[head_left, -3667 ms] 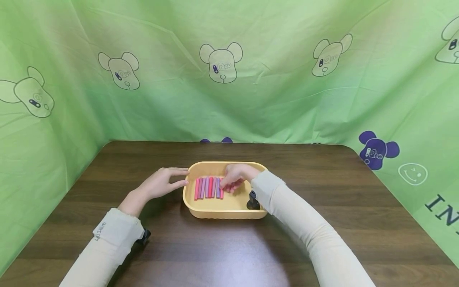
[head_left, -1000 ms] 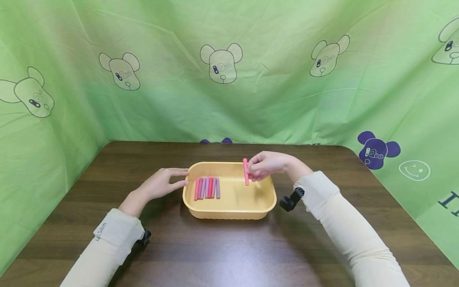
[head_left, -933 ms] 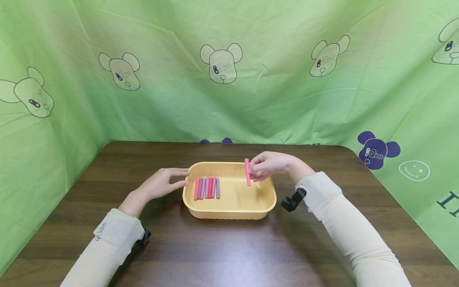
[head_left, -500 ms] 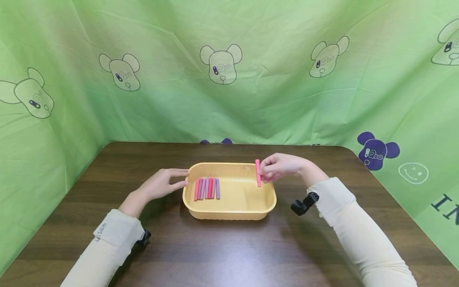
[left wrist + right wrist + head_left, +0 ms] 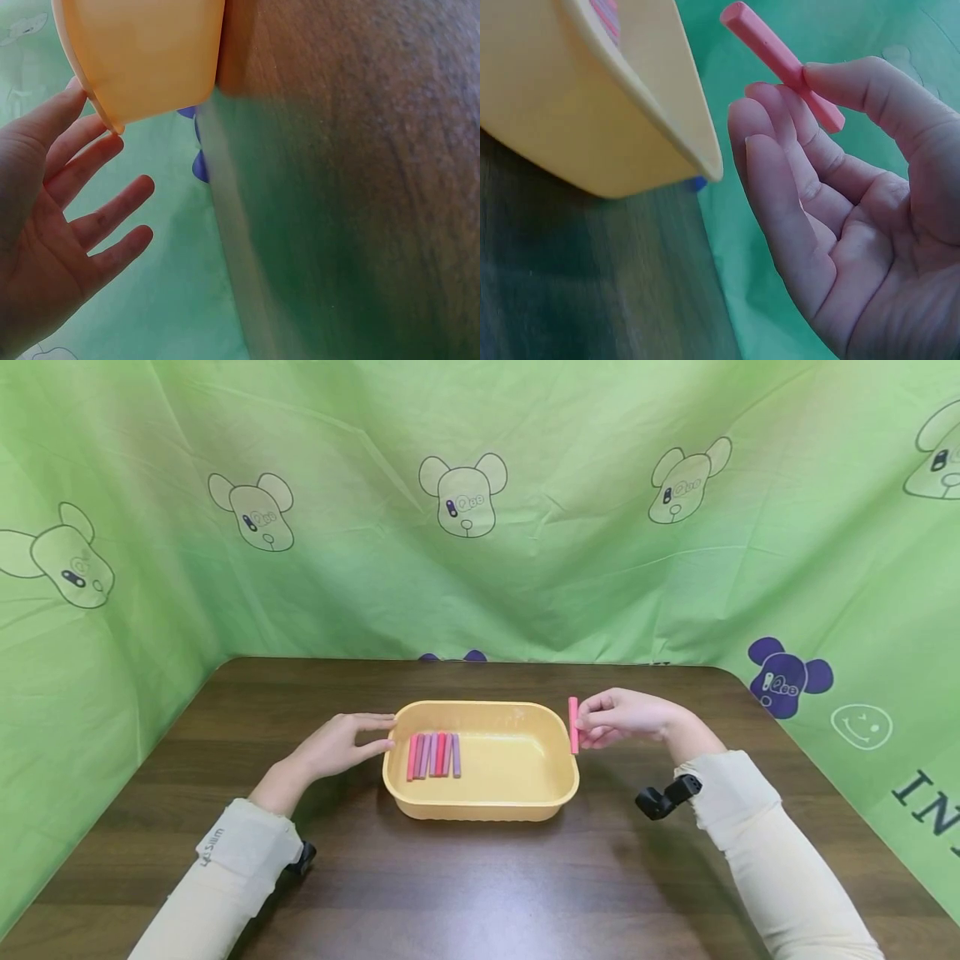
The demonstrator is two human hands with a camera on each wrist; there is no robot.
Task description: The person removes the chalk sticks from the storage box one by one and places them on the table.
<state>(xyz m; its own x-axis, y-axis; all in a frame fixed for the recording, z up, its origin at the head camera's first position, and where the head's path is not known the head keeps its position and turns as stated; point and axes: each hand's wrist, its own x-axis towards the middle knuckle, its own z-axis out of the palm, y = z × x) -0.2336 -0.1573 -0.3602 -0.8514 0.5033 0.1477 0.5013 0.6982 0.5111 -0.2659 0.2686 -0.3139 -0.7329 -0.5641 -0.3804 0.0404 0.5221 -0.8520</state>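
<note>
My right hand (image 5: 626, 713) pinches a pink chalk-like stick (image 5: 573, 725) between thumb and fingertips, over the right rim of a yellow plastic basin (image 5: 480, 811). In the right wrist view the stick (image 5: 769, 49) is straight, with flat blunt ends, and slants up out of the grip beside the basin wall (image 5: 592, 127). At the basin's left end, the fingertips of my left hand (image 5: 333, 747) rest at the rim, fingers extended; the left wrist view shows the hand (image 5: 56, 217) with spread fingers. Several pink and purple sticks (image 5: 433, 756) lie side by side in the basin's left part.
A dark wooden table (image 5: 450, 893) carries the basin near its middle. Behind and at both sides hangs a green printed curtain (image 5: 570, 585). A black wrist camera (image 5: 667, 797) juts from under the right sleeve.
My right hand has taken the rightmost pink stick out of the row, lifted it, and carried it right to the basin's right rim. My left hand has stayed at the left rim.
</note>
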